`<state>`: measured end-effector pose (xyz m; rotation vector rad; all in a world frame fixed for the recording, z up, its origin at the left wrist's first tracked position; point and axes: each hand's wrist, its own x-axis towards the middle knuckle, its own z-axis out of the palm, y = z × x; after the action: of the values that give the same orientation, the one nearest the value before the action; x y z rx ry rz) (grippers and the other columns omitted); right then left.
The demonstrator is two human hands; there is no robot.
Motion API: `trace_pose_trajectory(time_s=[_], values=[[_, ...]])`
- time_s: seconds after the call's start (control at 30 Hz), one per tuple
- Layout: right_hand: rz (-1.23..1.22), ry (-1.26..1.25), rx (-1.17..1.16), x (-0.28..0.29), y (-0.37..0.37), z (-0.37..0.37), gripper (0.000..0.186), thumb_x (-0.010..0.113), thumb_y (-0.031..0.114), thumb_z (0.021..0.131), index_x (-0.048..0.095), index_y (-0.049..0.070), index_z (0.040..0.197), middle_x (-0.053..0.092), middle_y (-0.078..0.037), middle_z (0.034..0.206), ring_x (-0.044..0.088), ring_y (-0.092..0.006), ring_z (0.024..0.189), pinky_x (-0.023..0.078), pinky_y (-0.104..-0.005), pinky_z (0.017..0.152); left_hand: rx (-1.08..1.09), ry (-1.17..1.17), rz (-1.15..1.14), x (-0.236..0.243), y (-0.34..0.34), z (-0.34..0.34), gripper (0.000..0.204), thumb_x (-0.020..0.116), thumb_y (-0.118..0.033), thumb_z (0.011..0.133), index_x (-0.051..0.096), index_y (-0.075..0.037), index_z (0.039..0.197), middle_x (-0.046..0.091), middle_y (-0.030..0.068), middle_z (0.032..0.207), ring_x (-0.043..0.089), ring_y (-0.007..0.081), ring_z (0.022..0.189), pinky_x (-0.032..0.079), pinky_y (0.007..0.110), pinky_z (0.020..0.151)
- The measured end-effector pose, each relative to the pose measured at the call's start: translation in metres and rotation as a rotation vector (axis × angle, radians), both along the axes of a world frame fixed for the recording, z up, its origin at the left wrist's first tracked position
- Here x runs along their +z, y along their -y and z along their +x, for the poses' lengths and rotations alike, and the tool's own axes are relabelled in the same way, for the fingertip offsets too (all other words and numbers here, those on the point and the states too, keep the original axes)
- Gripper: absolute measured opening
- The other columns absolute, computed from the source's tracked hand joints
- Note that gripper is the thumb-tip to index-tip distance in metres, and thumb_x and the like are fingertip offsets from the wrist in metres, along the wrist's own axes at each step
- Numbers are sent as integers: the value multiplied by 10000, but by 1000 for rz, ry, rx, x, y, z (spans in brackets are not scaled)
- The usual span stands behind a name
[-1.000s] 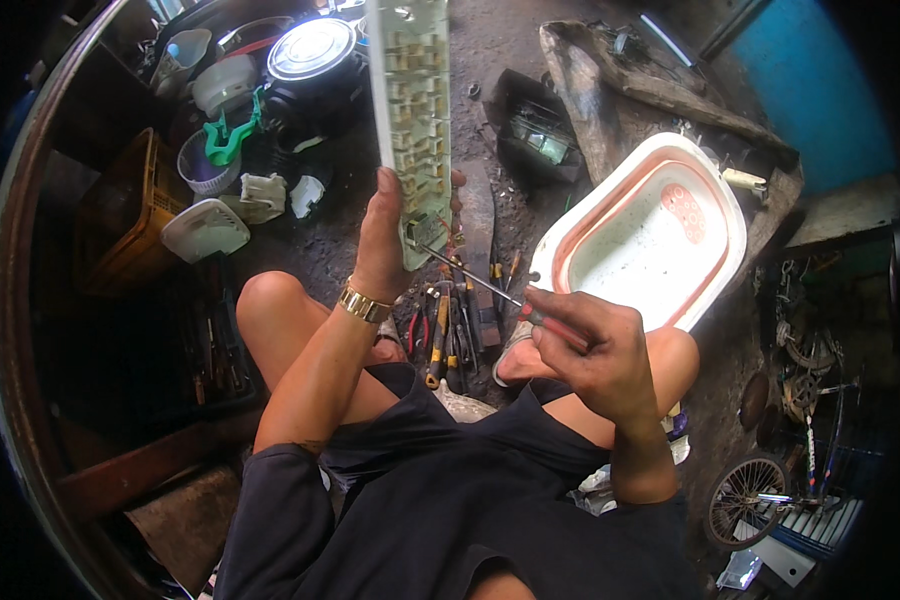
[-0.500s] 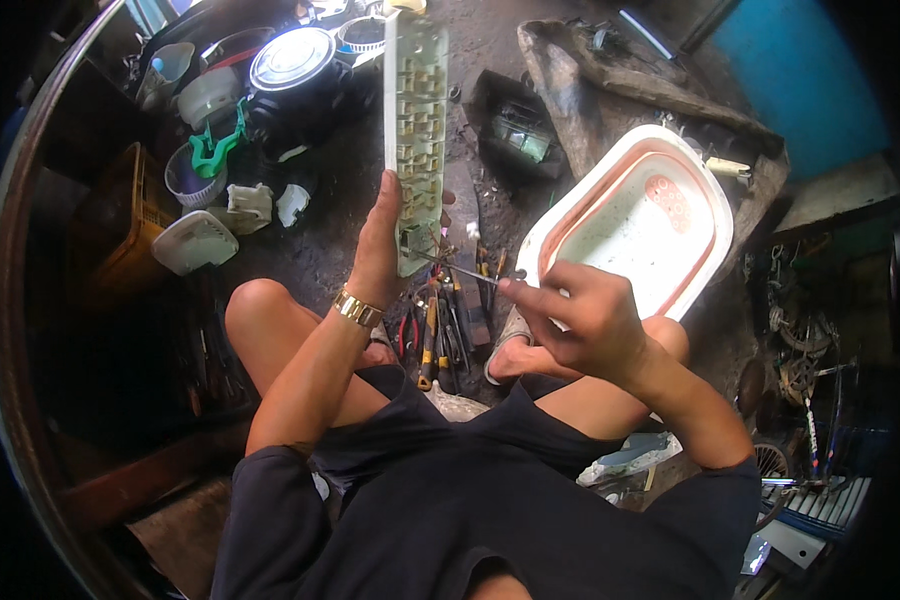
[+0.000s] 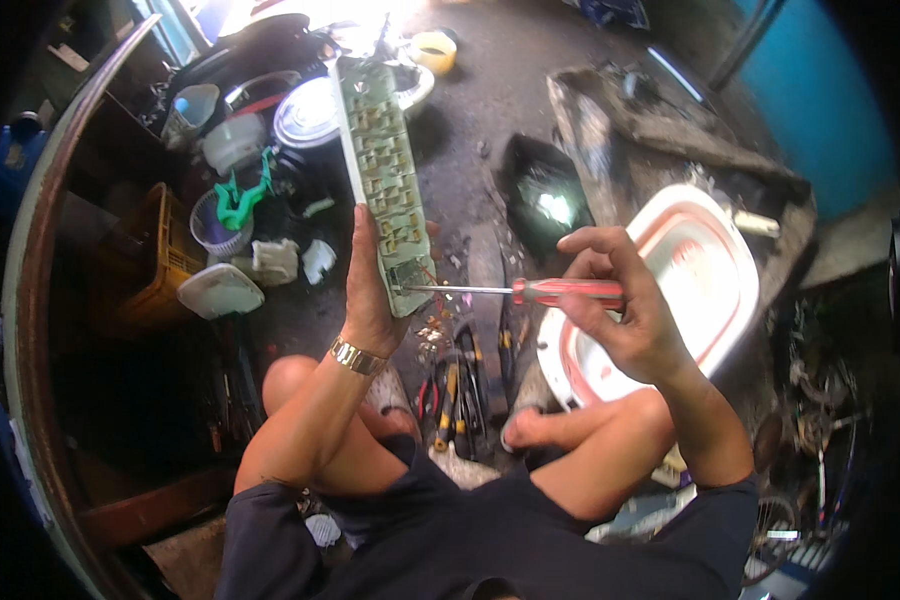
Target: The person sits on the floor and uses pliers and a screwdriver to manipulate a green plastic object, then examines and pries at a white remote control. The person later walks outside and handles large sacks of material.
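My left hand [image 3: 368, 290], a gold watch on its wrist, holds an opened power strip [image 3: 382, 165] upright and slightly tilted. Rows of brassy metal contacts show inside its pale housing. My right hand [image 3: 625, 310] grips a screwdriver [image 3: 570, 290] by its red and clear handle. The screwdriver's shaft lies nearly level, and its tip reaches the bottom end of the strip, by a small dark part and thin reddish wires. Below, between my feet, several pliers and other hand tools [image 3: 452, 405] with yellow-black and red handles lie on the ground.
A white and pink basin [image 3: 745, 265] stands close by my right knee. Beyond it lies a rough brown slab [image 3: 690, 140], with a black container [image 3: 530, 175] beside it. On the left are an orange crate [image 3: 170, 250], a basket with a green plastic piece [image 3: 242, 203], and a pot lid [image 3: 305, 115].
The view has shifted. The strip now leans with its top to the left. My right hand has turned, so the screwdriver lies more level and its handle shows.
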<state>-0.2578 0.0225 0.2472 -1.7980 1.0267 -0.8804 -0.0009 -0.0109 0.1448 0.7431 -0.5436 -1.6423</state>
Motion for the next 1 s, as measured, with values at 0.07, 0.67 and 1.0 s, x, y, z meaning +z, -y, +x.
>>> trace_pose_trajectory(time_s=[0.07, 0.67, 1.0], values=[[50, -30, -39, 13, 50, -3, 342, 650, 158, 958, 498, 46, 1243, 577, -18, 791, 538, -69, 667, 419, -237, 591, 3, 54, -21, 22, 42, 2, 677, 402, -689, 966, 570, -92, 1235, 656, 66, 1013, 638, 145, 806, 543, 294, 647], [26, -123, 160, 356, 251, -81, 389, 715, 175, 915, 489, 46, 1205, 707, -154, 895, 737, -276, 742, 545, -356, 614, 72, 18, 240, 346, 202, -75, 742, 403, -746, 926, 549, -119, 1294, 668, 75, 1081, 647, 193, 856, 549, 372, 708], [-103, -58, 110, 513, 334, -106, 402, 723, 175, 914, 461, 69, 1200, 705, -148, 922, 724, -266, 770, 549, -368, 628, 137, -92, 161, 515, 295, -105, 658, 396, -681, 968, 549, -117, 1271, 656, 88, 1071, 637, 200, 858, 543, 377, 691]])
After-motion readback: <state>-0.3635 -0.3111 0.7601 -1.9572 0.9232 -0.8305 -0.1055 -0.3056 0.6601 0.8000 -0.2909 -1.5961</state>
